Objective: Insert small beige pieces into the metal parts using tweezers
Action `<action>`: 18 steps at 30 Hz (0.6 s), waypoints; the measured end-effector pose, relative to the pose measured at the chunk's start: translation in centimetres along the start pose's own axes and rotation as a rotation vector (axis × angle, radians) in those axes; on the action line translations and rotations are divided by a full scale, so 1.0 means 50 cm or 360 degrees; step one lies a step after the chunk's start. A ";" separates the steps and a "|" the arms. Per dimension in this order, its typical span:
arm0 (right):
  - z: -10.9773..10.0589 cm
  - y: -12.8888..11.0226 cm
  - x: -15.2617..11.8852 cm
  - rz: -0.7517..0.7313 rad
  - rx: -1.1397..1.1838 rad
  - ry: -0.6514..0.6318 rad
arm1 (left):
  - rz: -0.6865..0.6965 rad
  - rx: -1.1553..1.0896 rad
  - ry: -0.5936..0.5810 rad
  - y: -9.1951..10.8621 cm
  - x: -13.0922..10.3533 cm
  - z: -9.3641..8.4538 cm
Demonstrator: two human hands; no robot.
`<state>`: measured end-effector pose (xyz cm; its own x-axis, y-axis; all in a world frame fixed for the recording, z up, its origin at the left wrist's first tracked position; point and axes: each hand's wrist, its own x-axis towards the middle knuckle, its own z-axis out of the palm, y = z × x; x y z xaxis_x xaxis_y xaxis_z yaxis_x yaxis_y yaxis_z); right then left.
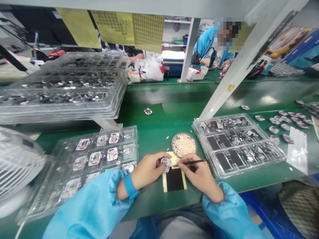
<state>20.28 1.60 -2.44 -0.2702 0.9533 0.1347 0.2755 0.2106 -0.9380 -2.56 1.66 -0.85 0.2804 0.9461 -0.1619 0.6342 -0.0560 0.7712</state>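
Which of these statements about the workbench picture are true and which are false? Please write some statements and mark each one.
1. The left hand holds a small rounded part between its fingers. True.
2. The right hand holds a screwdriver with a red handle. False: it holds thin dark tweezers.
3. A round dish of small pale pieces stands just beyond the hands. True.
4. The bench top is bare wood. False: it is covered in green.
5. A clear tray with dark pads lies to the right of the dish. True.
6. The sleeves are yellow. False: both sleeves are light blue.
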 end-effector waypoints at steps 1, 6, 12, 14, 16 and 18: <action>0.001 0.000 0.000 -0.0002 -0.0003 0.0000 | 0.0001 0.0005 -0.0001 0.000 0.000 0.000; 0.006 0.000 0.003 0.0022 0.0007 -0.0014 | 0.0016 -0.0003 -0.0022 -0.002 0.001 0.000; 0.002 -0.001 -0.001 0.0027 0.0007 0.0002 | 0.0016 -0.0019 -0.0019 -0.001 0.000 0.000; 0.002 -0.002 -0.003 0.0014 0.0036 0.0038 | 0.0019 -0.0020 -0.0021 -0.001 -0.001 -0.001; 0.003 -0.005 -0.003 -0.0038 0.0072 0.0102 | 0.0019 -0.0015 -0.0025 -0.001 -0.001 -0.001; 0.007 -0.008 0.000 -0.0110 0.0094 0.0149 | 0.0013 -0.0009 -0.0026 -0.001 0.000 -0.002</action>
<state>19.87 1.43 -2.18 -0.1985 0.9536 0.2263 0.2037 0.2660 -0.9422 -2.66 1.67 -0.85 0.2972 0.9404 -0.1655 0.6276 -0.0618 0.7761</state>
